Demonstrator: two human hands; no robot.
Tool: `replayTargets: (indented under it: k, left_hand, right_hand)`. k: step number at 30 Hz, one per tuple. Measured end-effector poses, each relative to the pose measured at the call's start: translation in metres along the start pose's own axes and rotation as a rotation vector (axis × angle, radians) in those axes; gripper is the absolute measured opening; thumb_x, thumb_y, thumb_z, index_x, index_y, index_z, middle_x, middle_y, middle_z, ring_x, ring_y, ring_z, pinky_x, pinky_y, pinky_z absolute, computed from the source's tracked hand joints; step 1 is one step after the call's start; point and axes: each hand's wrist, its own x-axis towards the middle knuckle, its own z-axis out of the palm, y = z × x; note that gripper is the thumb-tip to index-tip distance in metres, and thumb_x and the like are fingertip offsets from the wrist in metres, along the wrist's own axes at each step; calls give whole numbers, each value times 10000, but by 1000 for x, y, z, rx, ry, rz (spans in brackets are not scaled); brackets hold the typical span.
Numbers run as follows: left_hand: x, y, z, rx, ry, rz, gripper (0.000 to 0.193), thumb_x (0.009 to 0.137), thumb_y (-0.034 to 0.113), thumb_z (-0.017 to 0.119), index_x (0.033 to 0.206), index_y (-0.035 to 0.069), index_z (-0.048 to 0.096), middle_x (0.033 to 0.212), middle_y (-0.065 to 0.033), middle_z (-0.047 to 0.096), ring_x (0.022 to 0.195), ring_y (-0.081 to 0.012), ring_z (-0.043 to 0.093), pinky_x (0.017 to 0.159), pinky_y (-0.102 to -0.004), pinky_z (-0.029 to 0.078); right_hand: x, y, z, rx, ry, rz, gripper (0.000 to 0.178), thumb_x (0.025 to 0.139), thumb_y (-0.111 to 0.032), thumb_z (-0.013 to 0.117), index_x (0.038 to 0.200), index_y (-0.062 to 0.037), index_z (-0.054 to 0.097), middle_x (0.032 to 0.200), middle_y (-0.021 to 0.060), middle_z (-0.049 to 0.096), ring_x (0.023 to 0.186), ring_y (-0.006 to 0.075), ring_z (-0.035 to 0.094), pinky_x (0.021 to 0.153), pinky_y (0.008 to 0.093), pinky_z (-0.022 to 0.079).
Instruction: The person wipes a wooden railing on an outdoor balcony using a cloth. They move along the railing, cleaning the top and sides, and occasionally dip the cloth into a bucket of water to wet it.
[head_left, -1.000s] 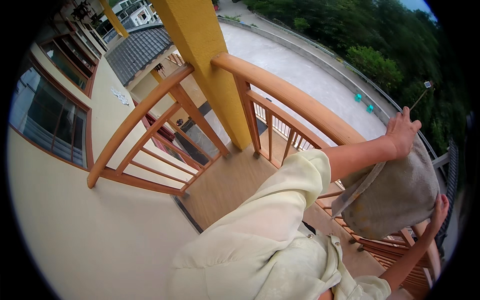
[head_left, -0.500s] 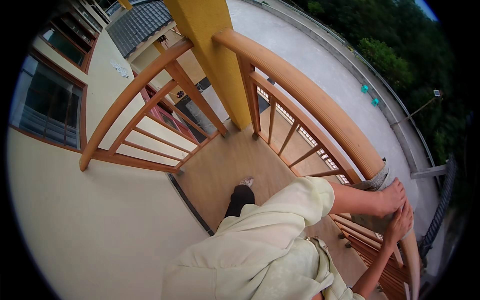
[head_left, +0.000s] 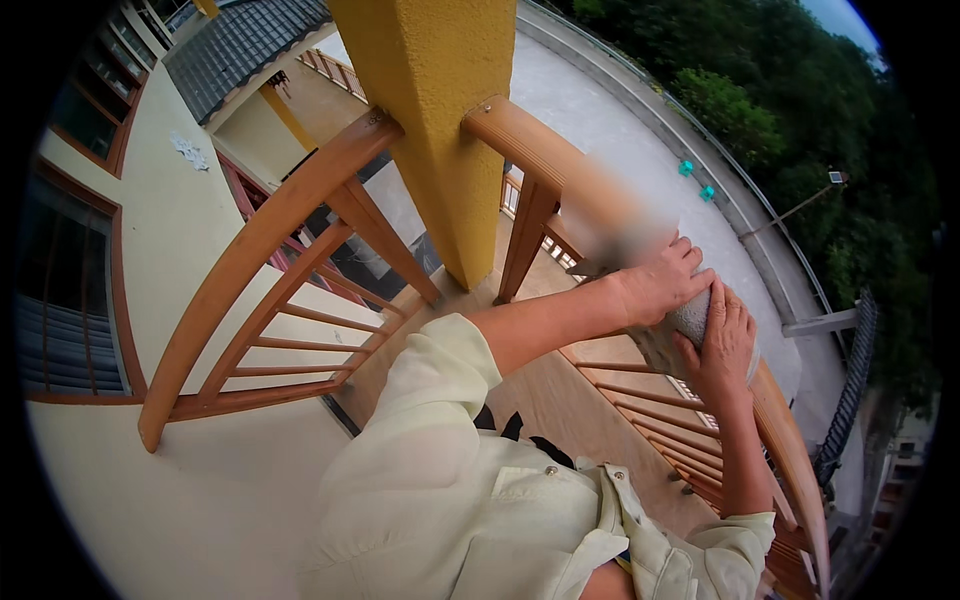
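Observation:
A wooden handrail [head_left: 775, 405] curves from the yellow post down to the right. Wrapped over it is a grey cloth [head_left: 692, 318]. My left hand [head_left: 662, 283] lies across the top of the cloth, its fingers curled over the rail's outer side. Just to its right, my right hand [head_left: 722, 345] grips the same cloth, with the thumb on the near side and the fingers over the top. The two hands nearly touch at the fingertips. A blurred patch covers the rail just beyond my left hand, so that stretch cannot be made out.
A thick yellow post [head_left: 430, 120] stands ahead, with another wooden railing [head_left: 265, 235] on its left. Below the rail are wooden balusters [head_left: 650, 420] and a tan floor [head_left: 540, 350]. At the left is a cream wall [head_left: 200, 480] with a window [head_left: 70, 290]. Outside lies grey paving [head_left: 570, 90].
Both hands and the cloth have moved up along the handrail toward the yellow post. The post and left railing now appear closer, and my foot no longer shows.

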Motion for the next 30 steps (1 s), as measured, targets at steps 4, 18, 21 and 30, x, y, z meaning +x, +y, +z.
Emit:
replayTargets:
  k: [4,18,21,30]
  left_hand:
    - [-61,-132,-61,-28,256,-110,140,816,199,581,898,100,637,867,-94,639,823,-261,601,767,-392,477]
    - [-75,-129,-75,267,272,-268,69,740,196,617,751,133,644,716,-61,629,684,-248,594,638,-388,481]
    - [-55,-56,-42,213,315,-246,98,728,193,643,797,124,626,771,-58,606,759,-238,581,706,-369,476]
    - [104,211,80,-394,422,-42,165,699,177,680,843,116,628,840,-58,632,783,-231,591,704,-367,466]
  right_hand:
    - [134,-98,19,34,-179,-30,721,760,-317,707,1326,17,412,1288,181,470,1142,351,463,939,446,371]
    - [167,-120,55,-6,17,-128,550,695,-263,715,1190,-78,562,1216,141,526,1120,348,492,861,464,432]
    - [88,-72,36,-10,34,-125,632,650,-155,717,1233,-30,507,1289,153,450,1213,352,416,963,450,365]
    - [-178,148,-13,-83,95,28,537,677,-169,726,1166,-36,549,1127,163,571,1087,387,504,950,496,358]
